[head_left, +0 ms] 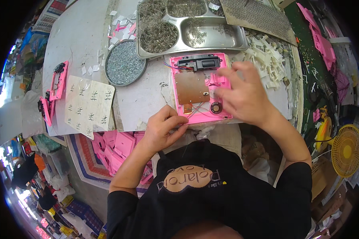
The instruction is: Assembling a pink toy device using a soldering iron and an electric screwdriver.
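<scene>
Head view: right hand (243,93) lies loosely open, fingers spread, over the right half of a pink housing (199,89) at the worktop's (143,97) near edge, grasping nothing visible. Left hand (163,125), curled, pinches the housing's lower-left corner. Behind stand a round dish of screws (123,63) and a compartment tray of springs (211,38).

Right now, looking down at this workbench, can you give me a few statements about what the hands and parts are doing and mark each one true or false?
1. The left hand grips the near edge of the pink housing. True.
2. The right hand rests on the round dish of screws. False: it is over the pink housing's right side.
3. A brown circuit board lies inside the housing. True.
4. The metal tray is one open compartment. False: it is divided into several compartments.
</scene>
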`<state>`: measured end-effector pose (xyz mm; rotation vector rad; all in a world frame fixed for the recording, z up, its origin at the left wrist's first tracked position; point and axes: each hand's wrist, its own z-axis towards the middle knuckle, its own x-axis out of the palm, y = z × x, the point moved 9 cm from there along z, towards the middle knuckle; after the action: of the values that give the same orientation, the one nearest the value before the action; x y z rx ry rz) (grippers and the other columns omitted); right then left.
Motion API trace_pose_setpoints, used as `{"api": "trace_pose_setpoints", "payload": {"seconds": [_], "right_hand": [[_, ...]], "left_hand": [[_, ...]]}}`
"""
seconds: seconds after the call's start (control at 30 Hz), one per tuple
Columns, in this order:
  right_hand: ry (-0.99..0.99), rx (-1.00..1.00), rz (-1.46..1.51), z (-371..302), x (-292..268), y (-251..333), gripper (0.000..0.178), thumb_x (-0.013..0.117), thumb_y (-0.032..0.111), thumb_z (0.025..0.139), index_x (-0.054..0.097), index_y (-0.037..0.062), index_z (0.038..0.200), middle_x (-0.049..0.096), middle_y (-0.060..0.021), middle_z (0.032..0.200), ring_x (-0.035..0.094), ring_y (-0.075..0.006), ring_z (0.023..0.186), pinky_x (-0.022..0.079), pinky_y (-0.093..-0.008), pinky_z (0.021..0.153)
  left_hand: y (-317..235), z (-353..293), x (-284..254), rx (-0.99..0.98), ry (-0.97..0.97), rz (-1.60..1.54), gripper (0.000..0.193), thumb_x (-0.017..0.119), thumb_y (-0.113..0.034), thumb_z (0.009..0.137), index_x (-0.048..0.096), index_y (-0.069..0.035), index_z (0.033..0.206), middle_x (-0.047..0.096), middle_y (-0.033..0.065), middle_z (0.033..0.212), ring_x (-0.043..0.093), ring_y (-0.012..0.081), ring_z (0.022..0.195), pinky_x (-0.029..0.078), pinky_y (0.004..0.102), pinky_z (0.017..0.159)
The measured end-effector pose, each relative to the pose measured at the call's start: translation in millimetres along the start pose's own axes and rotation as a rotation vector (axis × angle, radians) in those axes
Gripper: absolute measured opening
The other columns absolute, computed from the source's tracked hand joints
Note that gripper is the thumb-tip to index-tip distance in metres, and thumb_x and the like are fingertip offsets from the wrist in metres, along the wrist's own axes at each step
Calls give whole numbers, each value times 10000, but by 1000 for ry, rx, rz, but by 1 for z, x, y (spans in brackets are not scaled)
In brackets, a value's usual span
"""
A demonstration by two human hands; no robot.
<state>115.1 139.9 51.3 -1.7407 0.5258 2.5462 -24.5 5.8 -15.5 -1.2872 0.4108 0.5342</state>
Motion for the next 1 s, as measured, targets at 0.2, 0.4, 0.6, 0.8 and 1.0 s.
{"api": "trace_pose_setpoints", "payload": {"seconds": [0.2,0.4,0.6,0.8,1.0], "right_hand": [[-33,42,14,-2,-15,0,220,743,90,722,738,110,941,642,-69,1098,533,-329,1075,449,-443,917],[2,126,229,-20,13,-2,193,785,125,762,735,96,947,641,-41,941,564,-265,940,460,-412,851],[132,-23,200,-4,17,6,125,731,210,762,700,115,837,604,-53,902,549,-277,905,457,-422,813],[245,-166,171,16,26,7,118,713,242,763,702,126,787,593,-51,846,540,-288,893,442,-430,865],[255,-283,245,24,21,3,106,755,230,725,732,145,785,587,-23,804,543,-286,897,426,-438,859]], "left_hand": [[-1,-2,-2,9,-11,13,245,822,-17,740,742,-80,964,596,63,833,612,202,733,472,313,595],[-3,3,2,24,-16,31,234,814,-32,746,727,-70,959,597,81,824,635,235,699,509,340,576],[-6,-8,11,38,-9,27,202,810,-64,773,739,-77,962,637,96,877,651,263,766,535,369,641],[-4,-5,-4,39,-1,28,179,791,-112,823,722,-89,987,610,84,896,657,268,783,540,364,673],[-10,-8,-12,80,-41,20,143,781,-115,849,712,-86,970,605,84,887,656,268,785,536,361,668]]}}
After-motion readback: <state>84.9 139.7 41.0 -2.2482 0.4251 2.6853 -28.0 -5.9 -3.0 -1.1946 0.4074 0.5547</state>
